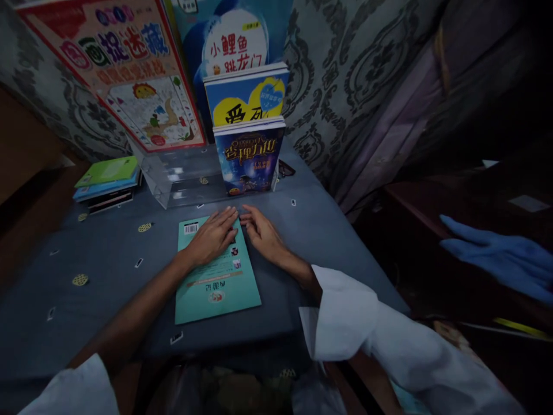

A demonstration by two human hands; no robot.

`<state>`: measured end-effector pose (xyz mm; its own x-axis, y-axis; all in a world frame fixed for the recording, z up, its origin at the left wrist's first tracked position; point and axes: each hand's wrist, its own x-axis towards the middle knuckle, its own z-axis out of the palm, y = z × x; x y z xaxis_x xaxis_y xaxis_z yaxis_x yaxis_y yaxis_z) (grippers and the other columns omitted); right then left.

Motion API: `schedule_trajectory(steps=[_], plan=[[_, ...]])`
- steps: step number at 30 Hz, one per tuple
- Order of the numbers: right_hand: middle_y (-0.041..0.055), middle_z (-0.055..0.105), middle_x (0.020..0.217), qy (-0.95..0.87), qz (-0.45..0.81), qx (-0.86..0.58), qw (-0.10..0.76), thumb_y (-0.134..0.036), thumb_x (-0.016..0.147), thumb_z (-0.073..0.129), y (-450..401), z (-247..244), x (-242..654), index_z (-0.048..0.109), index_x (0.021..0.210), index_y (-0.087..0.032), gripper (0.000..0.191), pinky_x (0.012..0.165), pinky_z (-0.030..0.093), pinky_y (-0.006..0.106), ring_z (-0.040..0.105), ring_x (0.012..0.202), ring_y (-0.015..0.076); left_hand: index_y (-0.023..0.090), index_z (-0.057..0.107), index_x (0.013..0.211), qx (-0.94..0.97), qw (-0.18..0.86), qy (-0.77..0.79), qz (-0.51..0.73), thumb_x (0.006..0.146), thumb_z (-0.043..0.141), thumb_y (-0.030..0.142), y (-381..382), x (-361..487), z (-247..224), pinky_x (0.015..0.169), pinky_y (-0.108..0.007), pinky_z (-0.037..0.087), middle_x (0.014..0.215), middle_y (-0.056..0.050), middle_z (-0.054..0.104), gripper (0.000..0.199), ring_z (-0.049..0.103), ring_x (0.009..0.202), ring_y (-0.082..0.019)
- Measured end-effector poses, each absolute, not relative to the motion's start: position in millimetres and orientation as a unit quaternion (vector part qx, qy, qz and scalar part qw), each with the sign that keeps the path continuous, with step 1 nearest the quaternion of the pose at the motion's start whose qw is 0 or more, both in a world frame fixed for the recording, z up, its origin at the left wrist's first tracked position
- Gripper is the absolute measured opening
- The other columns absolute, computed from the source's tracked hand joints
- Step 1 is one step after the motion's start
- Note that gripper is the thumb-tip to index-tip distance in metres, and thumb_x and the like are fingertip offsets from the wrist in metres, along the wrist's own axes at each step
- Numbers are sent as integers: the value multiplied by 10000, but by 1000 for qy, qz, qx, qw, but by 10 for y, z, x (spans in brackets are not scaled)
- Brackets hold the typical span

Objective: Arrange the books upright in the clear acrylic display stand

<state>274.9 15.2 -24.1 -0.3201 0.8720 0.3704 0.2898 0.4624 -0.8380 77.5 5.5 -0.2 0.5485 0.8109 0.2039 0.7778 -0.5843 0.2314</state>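
Note:
A thin teal book (194, 297) lies on the table, its printing upside down to me and its barcode at the far left corner. My left hand (215, 235) rests flat on the upper part of its cover, fingers stretched out. At the book's far right edge is my right hand (262, 233), fingers loosely apart, the tips at or very near the edge. Neither hand grips anything. Just beyond them stands a dark blue book (250, 164) in a clear acrylic rack (173, 178).
Behind it in the rack stand a blue-and-yellow book (246, 98), a large blue book (194, 34) and a red-bordered book (147, 86). Several books (110, 173) are stacked at left. Dark glasses (286, 168) lie beside the rack. A blue glove (501, 251) is at far right.

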Motion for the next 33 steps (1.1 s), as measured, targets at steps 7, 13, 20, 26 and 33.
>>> schedule_trajectory(steps=[7,13,20,26,33], plan=[[92,696,1265,-748,329,-384,430,-157,952,413,254,-260,2750,454,1430,-233,486,1024,528,444,665,1139,217,132,579,1388,892,42,413,178,1048,359,326,3,787,34,1161,-470,434,1452,-143,584,449,512,1391,-248],[78,718,1222,-784,307,-372,392,-169,944,427,270,-253,2764,543,1352,-218,427,1038,506,459,663,1132,228,91,552,1408,910,64,380,150,1051,351,314,-395,836,133,1175,-496,423,1470,-174,557,466,464,1428,-277],[88,701,1247,-812,268,-364,369,-183,927,473,262,-305,2771,582,1321,-203,409,1037,489,437,642,1138,241,187,485,1476,933,114,322,117,1056,374,313,-1148,878,217,1228,-490,357,1541,-90,502,453,372,1494,-232],[112,678,1257,-822,240,-361,370,-257,957,481,230,-381,2780,610,1294,-195,366,1058,465,468,607,1166,266,212,335,1568,942,106,296,117,1038,428,220,-1423,869,104,1269,-472,282,1574,-75,454,538,331,1511,-209],[149,665,1235,-858,182,-342,338,-288,975,464,117,-329,2758,663,1226,-174,340,1079,450,500,601,1177,298,164,433,1502,944,71,297,124,1014,407,130,-1419,873,64,1263,-441,301,1534,-86,506,490,377,1489,-206]])
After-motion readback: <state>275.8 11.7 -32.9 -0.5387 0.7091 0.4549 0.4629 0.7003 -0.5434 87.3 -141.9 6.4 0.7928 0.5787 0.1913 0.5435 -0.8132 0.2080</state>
